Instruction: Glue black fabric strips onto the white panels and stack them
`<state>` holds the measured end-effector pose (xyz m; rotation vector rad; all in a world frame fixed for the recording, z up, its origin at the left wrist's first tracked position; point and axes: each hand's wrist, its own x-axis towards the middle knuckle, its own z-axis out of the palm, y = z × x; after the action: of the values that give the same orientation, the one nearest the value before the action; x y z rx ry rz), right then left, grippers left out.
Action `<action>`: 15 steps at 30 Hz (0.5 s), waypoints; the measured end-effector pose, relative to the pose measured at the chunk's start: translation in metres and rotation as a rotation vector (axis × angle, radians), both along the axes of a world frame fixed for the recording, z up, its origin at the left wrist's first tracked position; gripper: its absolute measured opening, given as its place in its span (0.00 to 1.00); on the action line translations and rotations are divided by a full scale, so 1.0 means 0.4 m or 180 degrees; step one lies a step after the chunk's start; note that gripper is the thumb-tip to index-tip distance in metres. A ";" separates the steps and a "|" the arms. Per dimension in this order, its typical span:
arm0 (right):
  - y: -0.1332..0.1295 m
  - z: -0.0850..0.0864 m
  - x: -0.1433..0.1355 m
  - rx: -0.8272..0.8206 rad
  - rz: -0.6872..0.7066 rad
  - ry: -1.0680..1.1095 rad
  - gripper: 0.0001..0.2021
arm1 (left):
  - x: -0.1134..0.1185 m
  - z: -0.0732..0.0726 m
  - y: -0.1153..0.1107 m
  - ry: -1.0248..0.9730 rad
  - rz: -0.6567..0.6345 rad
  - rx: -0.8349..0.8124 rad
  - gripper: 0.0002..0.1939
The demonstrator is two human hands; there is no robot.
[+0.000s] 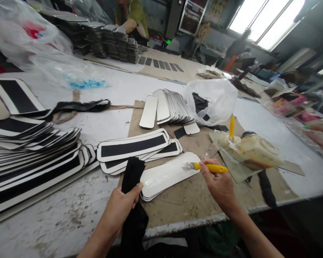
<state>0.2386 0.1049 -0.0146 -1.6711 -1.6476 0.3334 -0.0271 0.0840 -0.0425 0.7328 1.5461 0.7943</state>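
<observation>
We have before us a long white table [70,222], its surface marked with dark specks, and on it a brown cardboard sheet [188,211] reaching the near edge. On our left rises a tall stack of black-striped panels [29,161], white-bordered and round-cornered, and behind it a clear plastic bag [37,39] slumps in folds. Across the cardboard sits a whitish bag [215,100] with something black inside, touching or just beside a fanned row of plain white panels [174,105]. To our right a yellowish container [261,152] lies tilted, pale stuff smeared around its opening. A smaller pile of striped panels [133,147] rests between the tall stack and the fanned row. Nearest us, on the cardboard between our two hands, is the white panel [167,175], topmost of a few, with a wet sheen on its left part. Our left hand [123,200] is closed around a black strip [133,175], thumb tip at the panel's left end. Our right hand [218,182] pinches a yellow-handled brush [212,167], its whitened bristles on the panel's right part. A second yellow handle [232,127] stands up from the container's opening.
</observation>
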 end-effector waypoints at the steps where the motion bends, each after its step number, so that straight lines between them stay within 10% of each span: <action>1: 0.003 0.002 0.011 0.0097 -0.0004 -0.0127 0.11 | 0.000 -0.002 0.000 0.0011 -0.0001 -0.0014 0.25; 15: -0.010 0.050 0.079 0.0830 0.0491 -0.0738 0.04 | 0.008 -0.006 -0.001 0.0099 0.0169 -0.0001 0.26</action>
<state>0.2701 0.1011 0.0054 -1.4323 -1.9058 -0.0051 -0.0240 0.0836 -0.0451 0.7093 1.5992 0.8255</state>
